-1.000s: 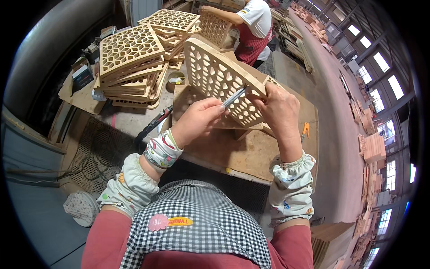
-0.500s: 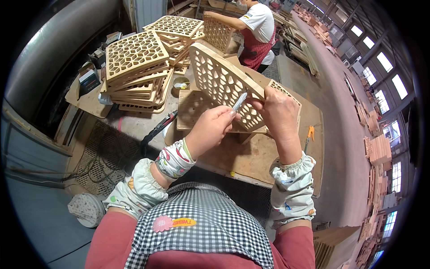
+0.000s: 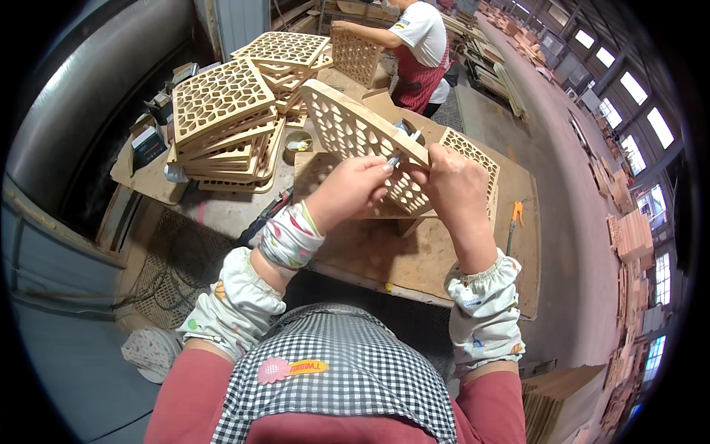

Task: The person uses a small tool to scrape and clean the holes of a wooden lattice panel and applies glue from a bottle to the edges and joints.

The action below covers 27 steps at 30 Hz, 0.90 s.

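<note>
My right hand (image 3: 460, 183) grips the right upper edge of a pale wooden lattice panel (image 3: 355, 129), which stands tilted up over a wooden work block (image 3: 310, 174). My left hand (image 3: 347, 191) pinches a thin grey-white strip (image 3: 394, 158) against the panel's openwork face, close to the right fingers. Something light-coloured shows just past the panel's upper edge; it looks like the strip's far end, passed through an opening. What the strip is made of cannot be told. Another lattice panel (image 3: 472, 166) leans behind my right hand.
Lattice panels (image 3: 222, 103) are stacked at the left, beside a small round tin (image 3: 297, 142). A black power tool (image 3: 270, 211) lies by my left forearm. An orange-handled tool (image 3: 516, 214) rests on the table's right side. Across the table, a co-worker (image 3: 421, 52) holds another panel.
My left hand has moved slightly up and nearer the panel. Less of the strip shows on the near side, and a light piece now appears beyond the upper edge.
</note>
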Each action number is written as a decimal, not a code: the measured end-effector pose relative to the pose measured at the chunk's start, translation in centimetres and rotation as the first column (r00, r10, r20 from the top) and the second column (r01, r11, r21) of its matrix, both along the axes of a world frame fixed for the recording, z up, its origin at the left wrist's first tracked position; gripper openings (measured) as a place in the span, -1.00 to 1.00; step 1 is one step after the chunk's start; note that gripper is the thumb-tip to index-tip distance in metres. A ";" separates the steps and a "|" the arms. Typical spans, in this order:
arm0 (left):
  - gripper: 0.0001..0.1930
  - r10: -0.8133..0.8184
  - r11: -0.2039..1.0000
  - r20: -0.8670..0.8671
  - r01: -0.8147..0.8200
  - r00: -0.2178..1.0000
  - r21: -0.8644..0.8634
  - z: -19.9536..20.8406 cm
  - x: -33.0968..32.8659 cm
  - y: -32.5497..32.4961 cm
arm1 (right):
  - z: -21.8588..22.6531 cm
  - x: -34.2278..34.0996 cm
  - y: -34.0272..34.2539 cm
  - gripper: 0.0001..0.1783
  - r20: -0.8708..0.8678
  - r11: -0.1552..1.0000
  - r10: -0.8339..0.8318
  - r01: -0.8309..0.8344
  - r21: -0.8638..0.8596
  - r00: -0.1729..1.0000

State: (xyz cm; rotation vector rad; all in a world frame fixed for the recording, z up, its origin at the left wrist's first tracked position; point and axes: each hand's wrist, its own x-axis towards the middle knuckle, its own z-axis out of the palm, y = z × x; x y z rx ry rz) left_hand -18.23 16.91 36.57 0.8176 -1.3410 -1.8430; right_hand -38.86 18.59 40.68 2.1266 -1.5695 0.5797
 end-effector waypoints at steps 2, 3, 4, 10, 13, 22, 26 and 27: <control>-0.73 0.351 0.700 0.292 -0.042 0.890 -0.713 -1.4 -0.7 0.6 | 0.1 -0.5 -0.3 -0.60 0.012 1.000 0.000 0.000 0.002 1.000; -0.74 0.585 0.468 0.314 0.006 0.747 -0.884 -1.3 -0.9 1.5 | 0.1 -0.9 -0.5 -0.61 0.006 1.000 -0.001 0.001 -0.001 1.000; -0.73 0.649 0.548 0.461 0.049 0.605 -0.835 -0.7 -1.2 2.2 | 0.1 -1.0 -0.6 -0.61 0.010 1.000 -0.003 0.003 0.004 1.000; -0.73 0.697 0.414 0.464 0.222 0.546 -0.883 2.1 -2.8 -1.6 | 0.8 -0.6 -0.7 -0.63 0.012 1.000 0.023 -0.023 0.019 1.000; -0.73 0.695 0.412 0.478 0.248 0.537 -0.877 2.3 -3.4 -1.9 | 1.0 -1.9 -2.0 -0.63 -0.039 0.999 -0.048 0.049 0.015 0.998; -0.73 0.725 0.453 0.511 0.240 0.462 -0.859 2.7 -5.0 -1.8 | 0.7 -2.4 -2.7 -0.64 0.020 0.997 -0.073 0.073 0.019 0.997; -0.71 0.659 0.545 0.537 0.158 0.527 -0.824 1.8 -3.4 -0.8 | 0.4 -2.2 -2.7 -0.63 -0.014 0.997 -0.056 0.055 -0.046 0.998; -0.71 0.660 0.484 0.454 0.123 0.599 -0.867 0.9 -2.5 -0.7 | 0.6 -1.9 -2.6 -0.63 -0.003 0.996 -0.087 0.087 -0.023 0.996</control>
